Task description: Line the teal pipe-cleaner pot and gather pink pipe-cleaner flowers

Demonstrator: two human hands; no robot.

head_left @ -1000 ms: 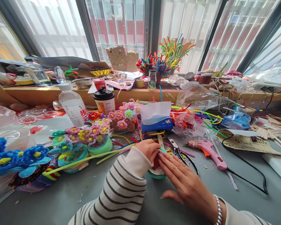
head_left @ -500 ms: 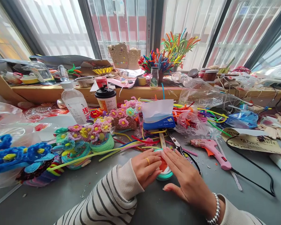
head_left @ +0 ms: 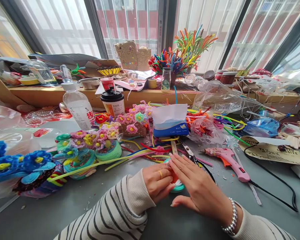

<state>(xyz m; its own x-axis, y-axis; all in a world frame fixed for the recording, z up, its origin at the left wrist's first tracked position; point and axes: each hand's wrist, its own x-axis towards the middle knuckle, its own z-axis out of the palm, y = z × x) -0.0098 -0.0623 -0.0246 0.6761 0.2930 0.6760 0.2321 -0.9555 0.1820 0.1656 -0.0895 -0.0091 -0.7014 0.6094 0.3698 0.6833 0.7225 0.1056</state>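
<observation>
Under both hands lies a small round piece with a turquoise rim point(head_left: 179, 188) and a white and orange-red middle, mostly covered. My left hand point(head_left: 158, 181), a ring on one finger, has its fingers curled together against the left side of this piece; whether something small is between them is hidden. Across its top and right side, my right hand point(head_left: 198, 186) lies with long, straight fingers and the thumb held apart. Just beyond the fingertips are scissors point(head_left: 188, 150) and a wooden stick point(head_left: 174, 147). A pink glue gun point(head_left: 228, 161) rests to the right.
Pipe-cleaner flowers in green pots point(head_left: 108, 151) and blue flowers point(head_left: 37, 160) stand at left. Behind are a tissue pack point(head_left: 170, 125), a lidded cup point(head_left: 113, 103) and a bottle point(head_left: 77, 106). The glue gun's black cord point(head_left: 272, 195) loops across the table's right side.
The view has shifted slightly. My right fingers have slid a little to the left over the round piece, covering more of its middle. The left hand stays against it.
</observation>
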